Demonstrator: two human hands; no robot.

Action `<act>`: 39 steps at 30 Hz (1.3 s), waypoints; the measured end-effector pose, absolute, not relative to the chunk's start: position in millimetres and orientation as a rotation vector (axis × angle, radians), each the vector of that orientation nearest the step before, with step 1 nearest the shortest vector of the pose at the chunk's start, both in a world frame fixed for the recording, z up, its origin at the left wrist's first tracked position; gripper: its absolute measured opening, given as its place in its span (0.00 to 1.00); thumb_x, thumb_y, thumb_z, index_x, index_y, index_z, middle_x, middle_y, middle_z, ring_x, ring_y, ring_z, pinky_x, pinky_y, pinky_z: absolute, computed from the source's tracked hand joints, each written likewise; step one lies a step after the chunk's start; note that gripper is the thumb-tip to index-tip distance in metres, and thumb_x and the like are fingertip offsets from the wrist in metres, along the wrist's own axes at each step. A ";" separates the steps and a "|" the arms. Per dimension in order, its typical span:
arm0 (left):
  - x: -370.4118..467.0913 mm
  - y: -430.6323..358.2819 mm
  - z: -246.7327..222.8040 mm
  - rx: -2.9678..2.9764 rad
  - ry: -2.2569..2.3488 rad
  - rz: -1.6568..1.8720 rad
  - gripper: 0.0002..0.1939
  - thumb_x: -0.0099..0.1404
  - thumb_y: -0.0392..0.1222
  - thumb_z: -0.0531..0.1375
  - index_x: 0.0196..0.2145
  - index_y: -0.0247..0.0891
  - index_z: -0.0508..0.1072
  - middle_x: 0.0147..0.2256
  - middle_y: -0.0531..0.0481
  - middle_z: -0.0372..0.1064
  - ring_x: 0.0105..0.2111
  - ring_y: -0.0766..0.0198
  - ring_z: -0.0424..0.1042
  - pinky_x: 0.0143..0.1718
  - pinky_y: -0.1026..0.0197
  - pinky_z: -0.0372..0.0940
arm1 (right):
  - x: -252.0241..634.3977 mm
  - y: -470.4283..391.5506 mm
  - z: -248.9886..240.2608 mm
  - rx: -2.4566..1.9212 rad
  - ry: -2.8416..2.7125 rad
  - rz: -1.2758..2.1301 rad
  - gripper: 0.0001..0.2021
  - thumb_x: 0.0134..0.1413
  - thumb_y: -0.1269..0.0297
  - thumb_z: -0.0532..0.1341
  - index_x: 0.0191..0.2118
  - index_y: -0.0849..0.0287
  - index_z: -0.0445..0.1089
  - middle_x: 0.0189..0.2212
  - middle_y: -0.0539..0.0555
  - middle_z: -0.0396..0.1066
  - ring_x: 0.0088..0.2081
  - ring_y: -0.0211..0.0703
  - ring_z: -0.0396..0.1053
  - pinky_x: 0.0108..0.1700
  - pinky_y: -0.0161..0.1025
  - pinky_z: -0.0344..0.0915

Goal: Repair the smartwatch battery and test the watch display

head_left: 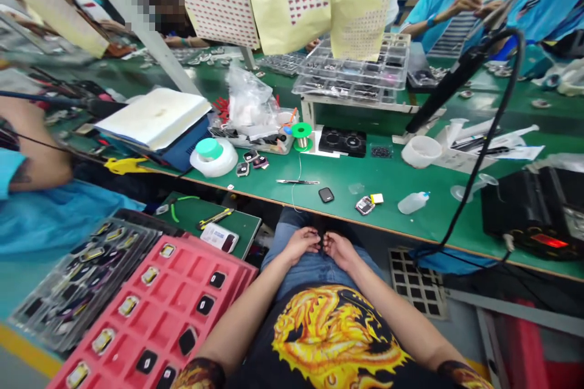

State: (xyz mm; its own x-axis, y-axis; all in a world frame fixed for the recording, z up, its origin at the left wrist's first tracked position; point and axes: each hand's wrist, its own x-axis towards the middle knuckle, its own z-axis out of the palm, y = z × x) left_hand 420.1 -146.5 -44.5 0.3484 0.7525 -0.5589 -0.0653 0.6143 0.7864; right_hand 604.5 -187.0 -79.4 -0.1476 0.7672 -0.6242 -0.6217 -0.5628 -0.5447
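Over my lap, my left hand (303,244) and my right hand (339,248) are close together with their fingers curled. Whatever the fingertips pinch, if anything, is too small or hidden to make out. On the green bench just beyond them lie a black square watch screen (326,195) and a pair of tweezers (297,182). An opened watch case (365,205) sits to the right, with a yellow-and-white piece (376,198) at its corner. A small translucent squeeze bottle (413,202) lies farther right.
Red foam trays (182,292) of watch parts stand at my left, beside clear trays (91,267). A solder spool (302,137) and a white round container (422,152) are on the bench. A soldering station (538,213) with its black cable occupies the right. Co-workers sit opposite and at left.
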 end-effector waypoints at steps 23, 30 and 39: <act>420.6 -152.3 -52.6 1.051 1.040 0.438 0.26 0.56 0.50 0.77 0.48 0.38 0.78 0.37 0.50 0.78 0.34 0.63 0.79 0.37 0.62 0.72 | 604.8 -180.1 -101.0 -1.059 0.111 1.866 0.14 0.77 0.55 0.66 0.51 0.63 0.73 0.41 0.52 0.73 0.35 0.36 0.72 0.36 0.34 0.75; 425.6 -153.4 -55.7 1.048 1.014 0.466 0.25 0.52 0.45 0.77 0.47 0.37 0.81 0.40 0.50 0.75 0.31 0.66 0.74 0.35 0.61 0.70 | 615.0 -177.9 -99.2 -1.080 0.114 1.822 0.14 0.77 0.55 0.66 0.49 0.63 0.73 0.38 0.50 0.71 0.32 0.34 0.69 0.33 0.31 0.72; 425.5 -152.7 -62.4 1.061 0.979 0.485 0.21 0.61 0.45 0.76 0.48 0.35 0.79 0.43 0.48 0.76 0.34 0.65 0.75 0.37 0.58 0.74 | 624.4 -169.8 -107.1 -1.190 0.096 1.712 0.13 0.77 0.56 0.65 0.48 0.63 0.72 0.36 0.49 0.70 0.31 0.33 0.68 0.31 0.30 0.70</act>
State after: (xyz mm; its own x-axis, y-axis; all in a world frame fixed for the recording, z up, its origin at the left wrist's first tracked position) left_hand 425.5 -152.7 -62.4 0.5099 0.7444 -0.4312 0.1083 0.4417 0.8906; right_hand 624.4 -169.8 -107.1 -0.0080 0.6744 -0.7383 -0.7525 -0.4903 -0.4397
